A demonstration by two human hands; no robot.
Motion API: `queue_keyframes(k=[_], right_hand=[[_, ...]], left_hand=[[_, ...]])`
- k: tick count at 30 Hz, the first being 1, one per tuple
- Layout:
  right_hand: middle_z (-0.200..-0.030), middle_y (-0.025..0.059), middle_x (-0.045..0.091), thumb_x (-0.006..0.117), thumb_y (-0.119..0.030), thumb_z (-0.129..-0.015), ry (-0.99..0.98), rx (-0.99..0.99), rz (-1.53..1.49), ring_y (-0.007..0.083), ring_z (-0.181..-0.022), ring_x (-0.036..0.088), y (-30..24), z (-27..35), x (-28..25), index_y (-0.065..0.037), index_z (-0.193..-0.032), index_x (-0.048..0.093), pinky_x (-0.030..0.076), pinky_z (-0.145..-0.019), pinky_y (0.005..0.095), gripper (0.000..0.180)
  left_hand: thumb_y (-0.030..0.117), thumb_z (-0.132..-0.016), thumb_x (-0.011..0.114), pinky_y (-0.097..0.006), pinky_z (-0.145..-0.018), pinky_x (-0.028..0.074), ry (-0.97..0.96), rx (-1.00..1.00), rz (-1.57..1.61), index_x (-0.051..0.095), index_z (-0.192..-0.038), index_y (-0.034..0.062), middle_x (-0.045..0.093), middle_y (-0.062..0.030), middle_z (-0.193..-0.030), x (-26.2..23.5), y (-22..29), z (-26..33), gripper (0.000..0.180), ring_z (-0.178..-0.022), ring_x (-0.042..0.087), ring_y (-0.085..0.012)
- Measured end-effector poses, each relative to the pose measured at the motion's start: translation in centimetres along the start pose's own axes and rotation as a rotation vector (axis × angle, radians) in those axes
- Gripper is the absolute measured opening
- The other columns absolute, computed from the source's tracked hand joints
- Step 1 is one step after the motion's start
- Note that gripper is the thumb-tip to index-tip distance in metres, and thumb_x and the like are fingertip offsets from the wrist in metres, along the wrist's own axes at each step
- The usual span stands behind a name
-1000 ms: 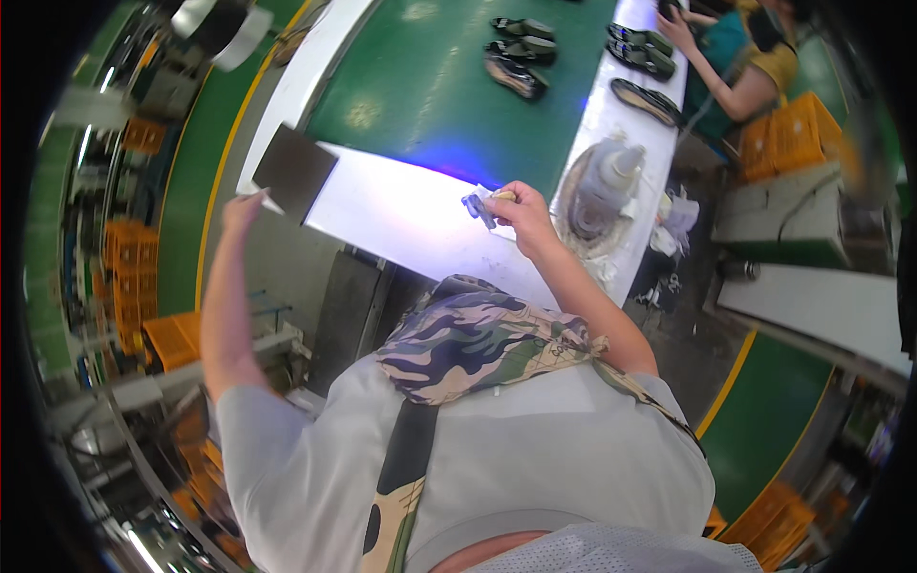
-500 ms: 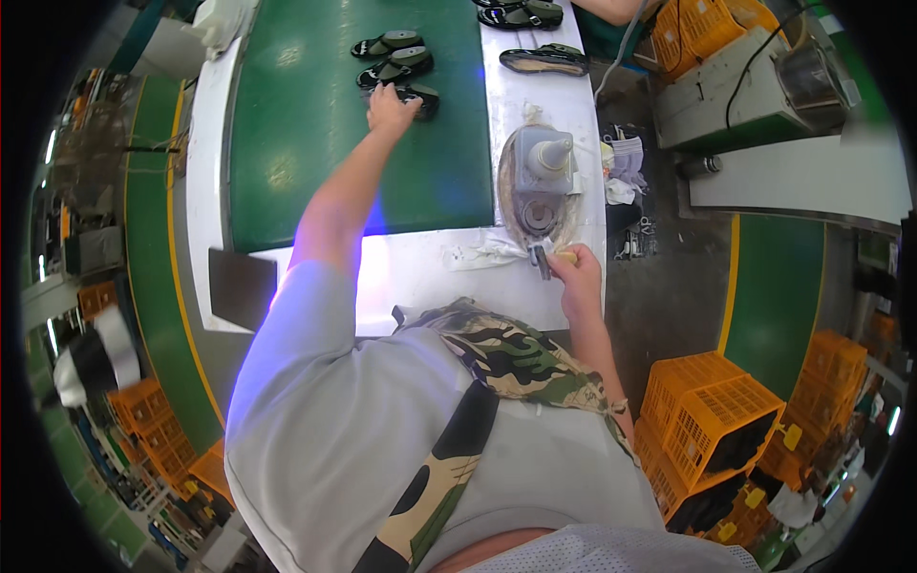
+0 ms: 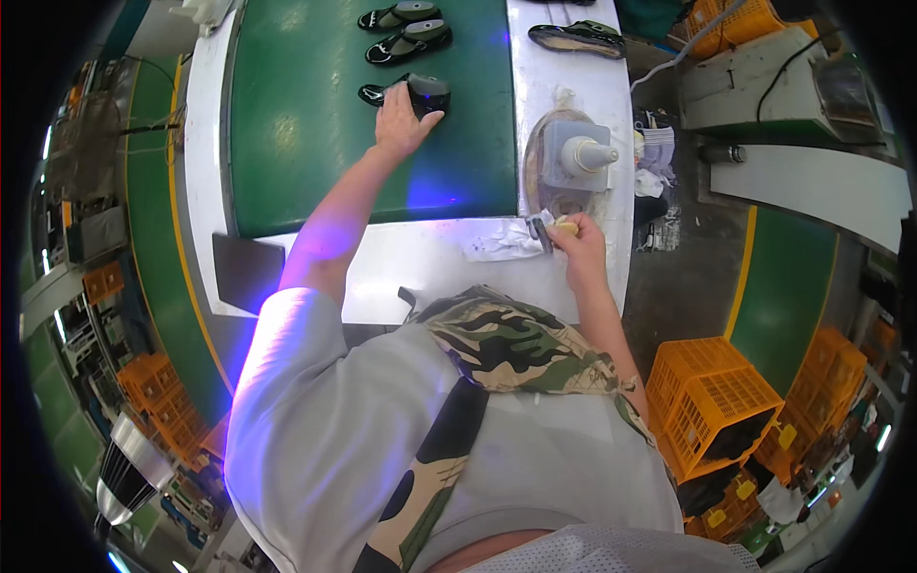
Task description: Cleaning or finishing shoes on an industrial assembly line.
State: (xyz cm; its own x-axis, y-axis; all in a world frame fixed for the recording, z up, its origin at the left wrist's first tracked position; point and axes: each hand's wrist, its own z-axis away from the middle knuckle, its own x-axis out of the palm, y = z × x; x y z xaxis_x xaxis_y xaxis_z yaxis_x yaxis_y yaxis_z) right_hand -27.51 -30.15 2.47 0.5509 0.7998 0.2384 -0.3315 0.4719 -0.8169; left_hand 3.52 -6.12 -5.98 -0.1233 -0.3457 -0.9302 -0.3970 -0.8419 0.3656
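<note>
My left hand (image 3: 405, 122) is closed on a glossy black shoe (image 3: 432, 94) with a grey last inside, over the green belt (image 3: 315, 143). Its palm and fingers cover part of the shoe's near side. Farther off on the belt lie two more black shoes, a nearer one (image 3: 411, 44) and a farther one (image 3: 399, 14). On the right, my right hand (image 3: 583, 250) pinches a small brush (image 3: 564, 228) with a pale yellow handle and a dark head. The brush is beside a crumpled white cloth (image 3: 501, 241), just in front of a plastic-lined tray (image 3: 532, 158).
In the tray stands a grey container with a white nozzle (image 3: 587, 156). A black shoe (image 3: 576, 40) lies on its side on the white ledge behind it. A dark plate (image 3: 246, 272) sits at the table's left corner. Orange crates (image 3: 707, 406) are stacked at my right.
My left hand has drawn the nearest shoe toward me, widening its gap from the other two. My right hand with the brush has shifted slightly back from the tray. The view has shifted.
</note>
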Motion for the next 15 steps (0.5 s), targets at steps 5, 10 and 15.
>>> queue_keyframes(k=[5,10,15], right_hand=[[-0.080,-0.0004,0.058,0.072,-0.005,-0.081,-0.093,0.000,0.012,0.0072,-0.068,0.053,-0.3,-1.1,0.6,-0.008,-0.085,0.054,0.043,-0.063,0.0213,0.019],[-0.078,-0.0023,0.056,0.074,-0.002,-0.079,-0.051,-0.008,-0.028,0.0048,-0.066,0.050,-0.2,-0.6,0.1,-0.008,-0.085,0.055,0.040,-0.058,0.0203,0.021],[-0.078,-0.0020,0.057,0.074,-0.002,-0.079,-0.014,-0.033,-0.002,0.0049,-0.066,0.051,-0.3,0.8,-1.2,-0.007,-0.085,0.056,0.041,-0.059,0.0202,0.020]], left_hand=[[0.048,-0.075,0.076,-0.043,-0.100,0.044,0.050,-0.582,0.414,0.041,-0.135,-0.0034,0.049,-0.0244,-0.132,0.2,0.5,1.3,0.087,-0.123,0.051,-0.0360],[0.029,-0.069,0.085,-0.055,-0.085,0.051,0.092,-1.239,1.151,0.053,-0.119,-0.0028,0.058,-0.0164,-0.122,3.5,-2.5,-1.9,0.067,-0.102,0.063,-0.0348],[0.012,-0.072,0.078,-0.058,-0.091,0.050,-0.016,-1.308,1.285,0.053,-0.116,0.0009,0.059,-0.0160,-0.119,3.8,-4.7,-2.4,0.052,-0.103,0.062,-0.0378]])
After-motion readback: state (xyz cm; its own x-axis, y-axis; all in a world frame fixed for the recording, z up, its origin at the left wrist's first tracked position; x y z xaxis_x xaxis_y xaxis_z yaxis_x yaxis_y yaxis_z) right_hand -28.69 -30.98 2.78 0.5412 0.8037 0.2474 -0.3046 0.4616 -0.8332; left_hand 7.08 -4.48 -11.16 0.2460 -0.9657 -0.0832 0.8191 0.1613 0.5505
